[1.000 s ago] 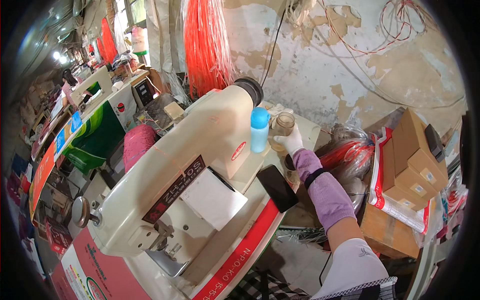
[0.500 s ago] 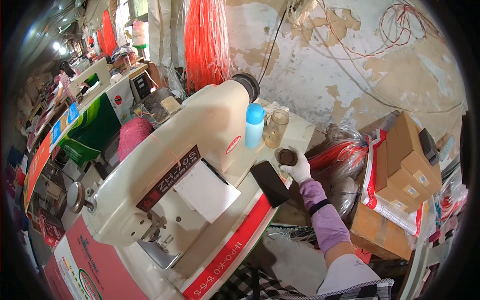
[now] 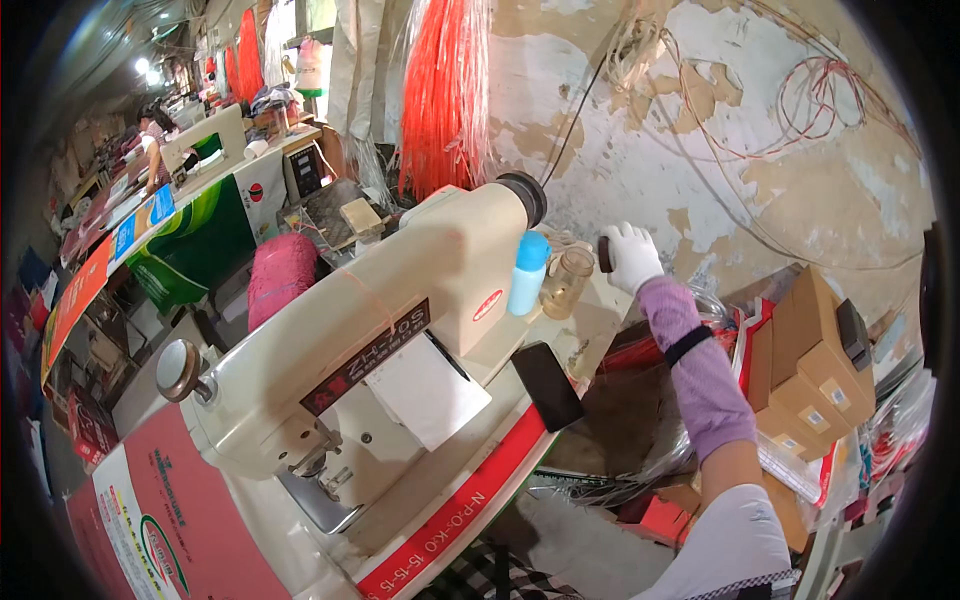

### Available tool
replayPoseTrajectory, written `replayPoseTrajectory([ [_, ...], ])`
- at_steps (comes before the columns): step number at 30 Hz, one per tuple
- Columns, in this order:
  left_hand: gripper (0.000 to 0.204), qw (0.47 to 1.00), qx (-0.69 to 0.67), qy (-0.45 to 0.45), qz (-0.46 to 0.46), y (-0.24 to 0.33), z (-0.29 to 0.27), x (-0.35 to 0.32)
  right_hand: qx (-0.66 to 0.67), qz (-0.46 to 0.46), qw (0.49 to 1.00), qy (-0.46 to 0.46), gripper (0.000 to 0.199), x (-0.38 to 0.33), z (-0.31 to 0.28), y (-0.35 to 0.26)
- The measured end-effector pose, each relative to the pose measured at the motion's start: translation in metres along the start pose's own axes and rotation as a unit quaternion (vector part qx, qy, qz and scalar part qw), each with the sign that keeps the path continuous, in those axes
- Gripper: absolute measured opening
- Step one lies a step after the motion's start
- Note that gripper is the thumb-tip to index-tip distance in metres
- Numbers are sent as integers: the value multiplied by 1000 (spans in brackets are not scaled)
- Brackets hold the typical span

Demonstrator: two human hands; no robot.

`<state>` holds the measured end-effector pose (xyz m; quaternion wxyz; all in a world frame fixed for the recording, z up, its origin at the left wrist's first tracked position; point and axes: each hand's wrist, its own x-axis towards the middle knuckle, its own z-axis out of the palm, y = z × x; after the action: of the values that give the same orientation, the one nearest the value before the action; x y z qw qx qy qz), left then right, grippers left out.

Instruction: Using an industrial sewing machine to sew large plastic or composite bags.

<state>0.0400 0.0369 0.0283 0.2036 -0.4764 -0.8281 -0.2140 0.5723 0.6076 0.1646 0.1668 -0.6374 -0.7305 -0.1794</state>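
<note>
My right hand (image 3: 633,258), in a white glove with a purple sleeve behind it, is closed around a dark round jar lid (image 3: 605,254). It is raised just right of and above an uncapped clear brownish jar (image 3: 568,284), apart from it. Beside that jar stands a light-blue bottle (image 3: 528,273) with a blue cap. Both are at the back end of a cream sewing machine (image 3: 400,290). A black phone (image 3: 547,386) lies near the table's front edge, and a white notepad with a pen (image 3: 428,390) rests on the machine bed. My left hand is out of view.
Cardboard boxes (image 3: 815,365) are stacked to the right, next to plastic bundles. A pink thread cone (image 3: 281,278) stands behind the machine. Red strands (image 3: 446,100) hang by the peeling wall. At far left a person (image 3: 153,150) is at another machine.
My right hand has lifted from the table's edge near the phone, moving up and away with the dark lid, now turned on edge. The whole view has shifted slightly.
</note>
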Motion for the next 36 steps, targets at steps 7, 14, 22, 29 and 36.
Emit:
replayPoseTrajectory([
  [7,49,1000,15,-2,-4,-5,-5,1,-123,-122,938,-300,48,60,-4,-41],
  [14,33,987,-139,-76,-35,0,18,21,8,-88,959,-270,17,60,34,-12],
  [22,41,984,3,-171,-56,9,32,74,-185,-193,955,-130,56,47,30,-18],
  [29,14,978,-104,-178,-3,40,88,109,624,25,771,-122,22,-201,-59,-294],
  [36,17,867,-349,-333,-127,1,97,116,671,-100,695,-237,15,-292,-50,-433],
])
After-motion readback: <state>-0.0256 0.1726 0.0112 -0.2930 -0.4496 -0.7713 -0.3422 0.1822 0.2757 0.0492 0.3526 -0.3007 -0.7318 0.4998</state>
